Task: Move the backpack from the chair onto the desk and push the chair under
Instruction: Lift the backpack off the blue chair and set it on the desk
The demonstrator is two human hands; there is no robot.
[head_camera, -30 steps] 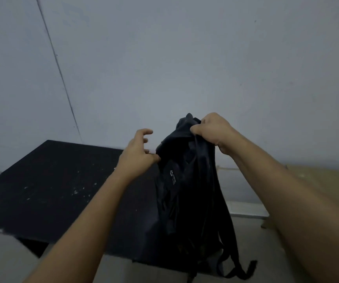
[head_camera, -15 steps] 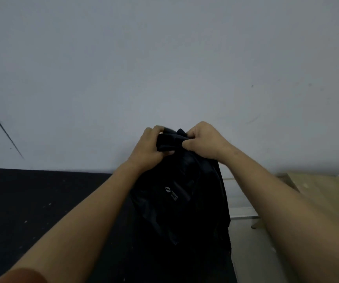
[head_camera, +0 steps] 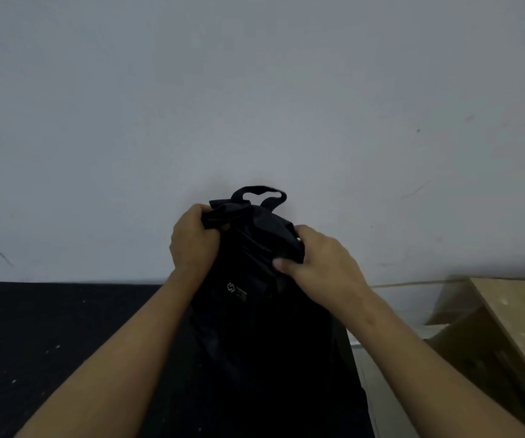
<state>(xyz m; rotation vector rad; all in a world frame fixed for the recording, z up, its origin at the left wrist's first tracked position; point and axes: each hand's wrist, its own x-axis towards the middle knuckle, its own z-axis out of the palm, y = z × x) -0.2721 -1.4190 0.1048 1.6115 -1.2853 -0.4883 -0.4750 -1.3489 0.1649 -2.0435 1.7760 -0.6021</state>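
While both hands clutch its top, the soft black fabric backpack (head_camera: 254, 311) stands upright over the dark matte desk top (head_camera: 65, 336), near the right edge and the wall. Left hand (head_camera: 191, 245) fists bunched fabric below the carry loop; right hand (head_camera: 321, 263) pinches the upper side. Whether its base rests is hidden. Judgement: transfer nearly done; release pending. Chair not visible, push remaining.

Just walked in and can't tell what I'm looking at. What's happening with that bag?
A person is gripping the top of a black backpack with both hands: left hand, right hand. It stands upright over the black desk, near the wall. Its carry loop sticks up free. No chair is in view.
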